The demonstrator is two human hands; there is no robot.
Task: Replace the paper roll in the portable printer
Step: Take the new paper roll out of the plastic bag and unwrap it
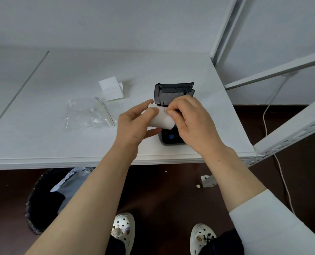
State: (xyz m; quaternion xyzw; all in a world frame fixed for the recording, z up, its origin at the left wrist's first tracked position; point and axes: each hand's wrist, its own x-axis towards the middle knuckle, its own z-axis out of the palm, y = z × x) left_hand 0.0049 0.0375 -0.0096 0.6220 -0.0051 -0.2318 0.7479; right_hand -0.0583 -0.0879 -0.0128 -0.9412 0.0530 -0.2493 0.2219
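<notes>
A small black portable printer (172,138) stands near the front edge of the white table (61,144), its lid (173,92) flipped up and open. Just above the printer I hold a white paper roll (162,120). My left hand (134,124) grips the roll from the left. My right hand (191,122) pinches at the roll's top edge with thumb and forefinger, near a small red mark. The hands and roll hide the printer's paper bay.
A crumpled clear plastic wrapper (86,115) lies left of the hands. An older white paper roll with a loose strip (111,88) sits behind it. A white metal shelf frame (282,70) rises at the right. A bin (48,197) stands under the table.
</notes>
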